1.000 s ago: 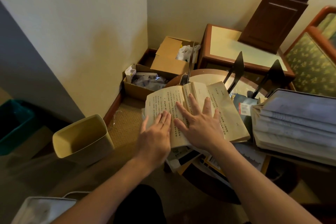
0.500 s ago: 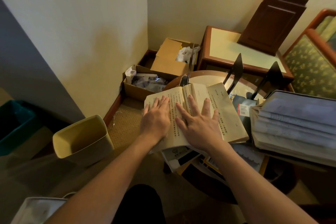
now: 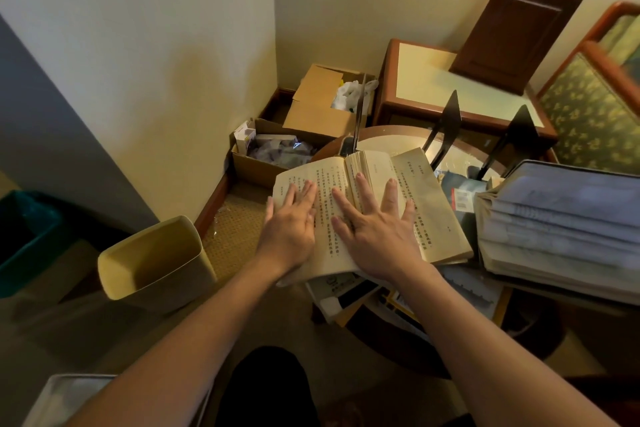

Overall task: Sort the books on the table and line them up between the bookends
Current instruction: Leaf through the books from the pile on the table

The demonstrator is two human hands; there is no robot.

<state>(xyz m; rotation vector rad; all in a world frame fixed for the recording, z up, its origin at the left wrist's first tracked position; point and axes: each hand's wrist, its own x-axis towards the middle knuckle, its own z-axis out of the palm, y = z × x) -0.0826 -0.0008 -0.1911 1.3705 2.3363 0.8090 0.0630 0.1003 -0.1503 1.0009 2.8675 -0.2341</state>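
Observation:
An old yellowed book (image 3: 426, 201) lies open on the round table (image 3: 384, 135), on top of other books and papers (image 3: 346, 291). My left hand (image 3: 291, 222) presses flat on its left page, fingers straight. Spread wide, my right hand (image 3: 374, 229) lies flat across the spine and right page. Two black bookends (image 3: 446, 121) (image 3: 516, 135) stand behind the book, with a gap between them. A thick stack of pale books (image 3: 561, 222) sits at the right, close to the camera.
Open cardboard boxes (image 3: 311, 104) stand on the floor in the corner behind the table. A cream wastebasket (image 3: 152, 260) stands at the left. A side table (image 3: 443, 87) and a patterned chair (image 3: 595, 107) are behind the bookends.
My left hand has slid up and leftward over the left page, flattening it. My right hand stays spread on the book.

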